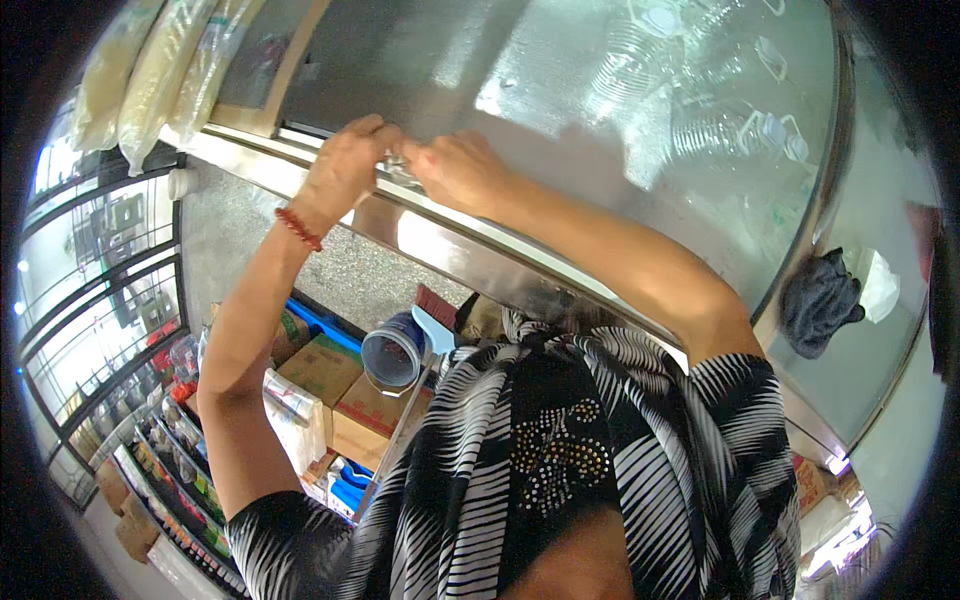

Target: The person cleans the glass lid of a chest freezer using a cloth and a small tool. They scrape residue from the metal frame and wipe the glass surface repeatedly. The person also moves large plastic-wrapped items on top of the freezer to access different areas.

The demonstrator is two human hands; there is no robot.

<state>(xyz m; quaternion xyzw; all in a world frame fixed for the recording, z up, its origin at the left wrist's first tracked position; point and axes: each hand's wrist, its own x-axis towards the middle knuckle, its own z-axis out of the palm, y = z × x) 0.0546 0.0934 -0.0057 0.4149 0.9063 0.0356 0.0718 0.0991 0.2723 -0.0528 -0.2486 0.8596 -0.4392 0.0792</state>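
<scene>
Both hands meet at the metal-trimmed front edge of a glass-topped case (510,262). My left hand (346,161), with a red beaded bracelet (298,229) at its wrist, pinches a small crumpled piece that looks like clear plastic (400,169). From the other side, my right hand (461,171) grips the same piece, its fingers curled and almost touching the left ones. The fingers hide much of the piece, so its exact kind cannot be told. Under the hands runs the pale rail of the case, and the grey glass panel (540,150) stretches beyond them.
Clear plastic jugs with handles (712,139) show at the upper right. Long bags with pale contents (161,82) hang at the upper left. A dark cloth (821,304) lies right. Cardboard boxes (319,371), a bucket (391,356) and a brush (435,319) stand below left.
</scene>
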